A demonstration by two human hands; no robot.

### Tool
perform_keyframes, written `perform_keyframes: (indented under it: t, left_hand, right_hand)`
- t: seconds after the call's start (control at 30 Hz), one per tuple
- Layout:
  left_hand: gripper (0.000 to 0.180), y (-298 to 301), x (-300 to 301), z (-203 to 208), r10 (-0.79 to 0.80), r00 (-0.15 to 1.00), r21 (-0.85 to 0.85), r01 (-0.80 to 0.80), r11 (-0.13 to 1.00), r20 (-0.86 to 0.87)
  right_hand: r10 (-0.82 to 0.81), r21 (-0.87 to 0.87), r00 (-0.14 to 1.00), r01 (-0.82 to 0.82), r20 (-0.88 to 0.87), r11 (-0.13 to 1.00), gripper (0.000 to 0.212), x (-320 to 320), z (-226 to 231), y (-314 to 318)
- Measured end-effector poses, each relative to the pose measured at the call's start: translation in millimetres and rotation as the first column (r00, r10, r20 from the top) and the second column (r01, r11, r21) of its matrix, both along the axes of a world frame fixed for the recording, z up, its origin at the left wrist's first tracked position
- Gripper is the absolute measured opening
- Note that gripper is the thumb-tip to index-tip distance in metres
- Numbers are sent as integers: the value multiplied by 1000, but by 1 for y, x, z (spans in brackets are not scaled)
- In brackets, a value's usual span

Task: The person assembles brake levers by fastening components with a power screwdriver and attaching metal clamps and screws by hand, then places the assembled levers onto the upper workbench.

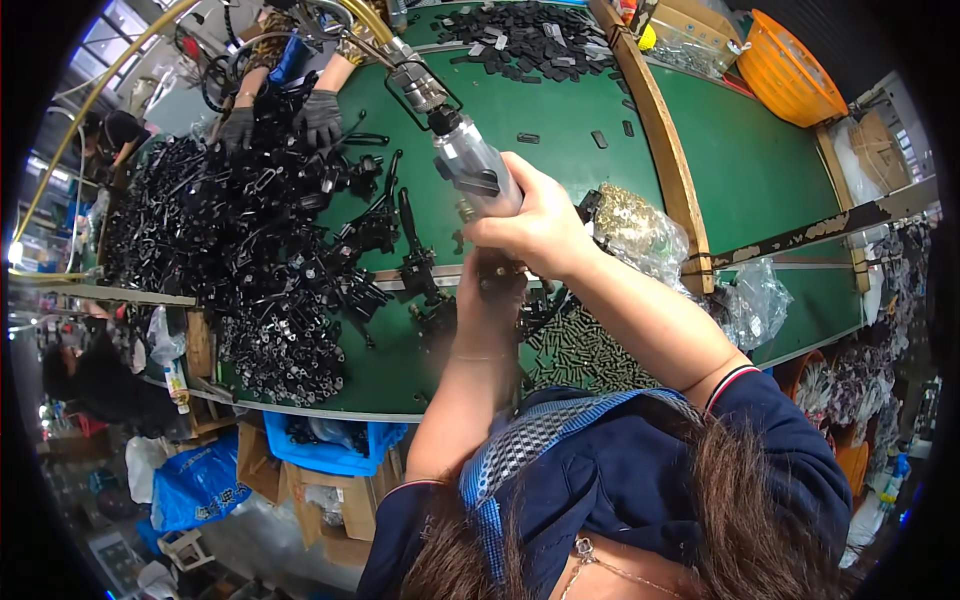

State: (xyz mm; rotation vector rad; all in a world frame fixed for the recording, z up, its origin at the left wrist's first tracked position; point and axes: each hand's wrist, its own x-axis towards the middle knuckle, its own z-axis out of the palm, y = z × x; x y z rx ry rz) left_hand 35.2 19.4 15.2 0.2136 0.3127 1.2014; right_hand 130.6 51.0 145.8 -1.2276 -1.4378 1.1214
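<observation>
An air screwdriver (468,158) with a clear grey body hangs nose down from a hose, and my right hand (545,222) is wrapped round its lower part. Directly below its tip, my left hand (470,300) is closed on a dark metal part (500,272); motion blur and the tool hide most of it. Black lever assemblies (420,268) lie just left of my left hand. To the right, beneath my right forearm, small brass-coloured pins (585,350) are spread in a heap. A clear bag of gold-coloured small parts (630,225) rests beyond that forearm.
Black levers and brackets (250,220) pile high on the left of the green table (740,130). Across it, a co-worker's gloved hands (320,118) touch the pile. Flat black pieces (540,40) lie at the back. A wooden rail (660,130) and orange basket (790,70) stand right.
</observation>
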Motion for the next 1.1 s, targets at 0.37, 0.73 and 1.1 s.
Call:
perform_keyframes:
  t: [0.37,0.73,1.1]
  left_hand:
    - [47,2,-23,12,-270,951,-154,247,957,-154]
    - [48,-32,-25,-25,-163,840,-173,84,981,-517]
    - [57,-32,-22,-18,-177,843,-210,78,975,-509]
  right_hand:
    - [47,-65,985,-59,-166,996,49,10,14,-7]
    - [-68,31,827,103,-559,994,33,17,23,7]
    - [-3,21,871,15,-492,1000,54,15,19,5]
